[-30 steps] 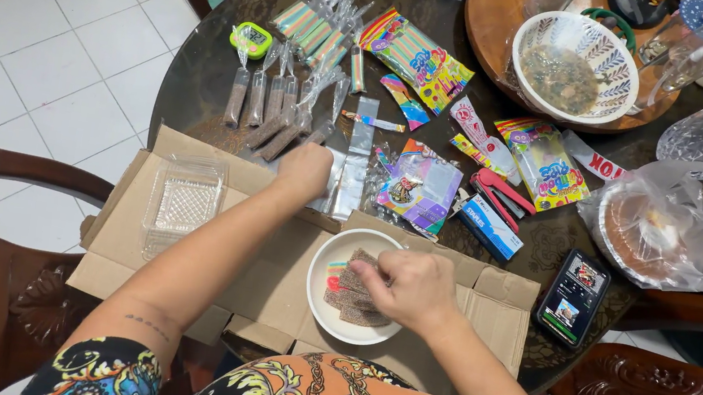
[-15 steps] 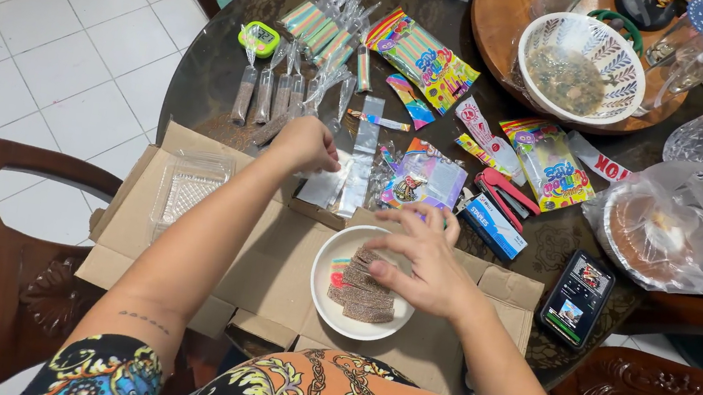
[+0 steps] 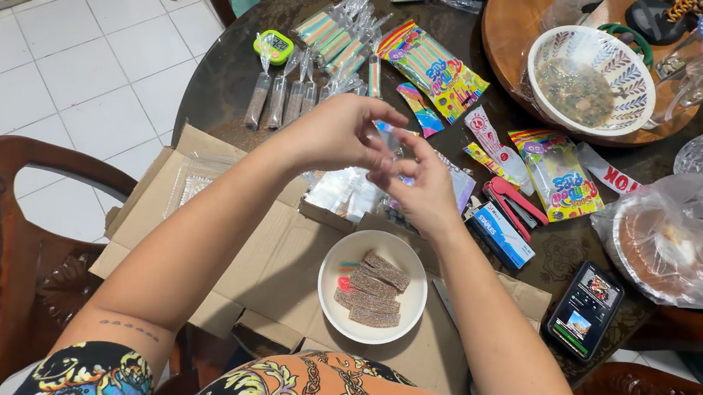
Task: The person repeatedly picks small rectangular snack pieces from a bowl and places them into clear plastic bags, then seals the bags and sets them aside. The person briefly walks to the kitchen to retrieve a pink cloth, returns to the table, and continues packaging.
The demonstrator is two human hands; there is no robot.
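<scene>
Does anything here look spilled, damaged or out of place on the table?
Nothing looks spilled or broken. The only oddity: a flattened brown cardboard box overhangs the dark round table toward the lap, carrying the white bowl of sugared candy strips.

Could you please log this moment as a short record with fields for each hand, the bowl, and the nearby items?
left hand: left hand raised above the table, fingers pinching a thin clear plastic sleeve
right hand: right hand meets the left, fingers on the same sleeve
bowl: white bowl on flattened cardboard, holding sugar-coated candy strips
filled packs: narrow sealed candy sleeves lined up on the dark table
tools: red stapler, staple box
phone: phone, screen lit, at the table edge
</scene>
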